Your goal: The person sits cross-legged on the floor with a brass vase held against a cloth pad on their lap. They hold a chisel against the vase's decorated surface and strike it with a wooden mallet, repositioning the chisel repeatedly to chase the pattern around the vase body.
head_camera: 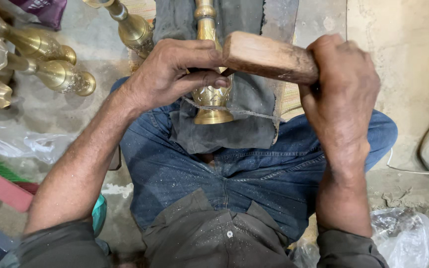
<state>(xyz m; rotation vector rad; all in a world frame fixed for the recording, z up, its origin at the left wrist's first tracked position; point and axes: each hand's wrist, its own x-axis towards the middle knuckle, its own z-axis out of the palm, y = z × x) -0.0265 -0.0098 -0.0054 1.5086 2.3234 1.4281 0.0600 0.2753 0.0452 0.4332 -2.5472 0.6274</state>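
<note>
A tall brass vase point(209, 94) lies on a dark grey cloth point(244, 119) across my lap, its flared foot pointing toward me. My left hand point(175, 69) is closed around a small dark tool pressed against the vase's body; the tool is mostly hidden by my fingers. My right hand point(341, 92) grips a wooden mallet point(269, 57) whose block end sits just above the left hand's fingers. I sit cross-legged in blue jeans.
Several more brass vases point(63, 74) lie on the concrete floor at the upper left, and another brass vase point(132, 30) rests beside the cloth. Clear plastic bags point(26, 144) lie at left and a crumpled plastic bag point(403, 238) at lower right. A pink and green broom point(1, 178) lies at left.
</note>
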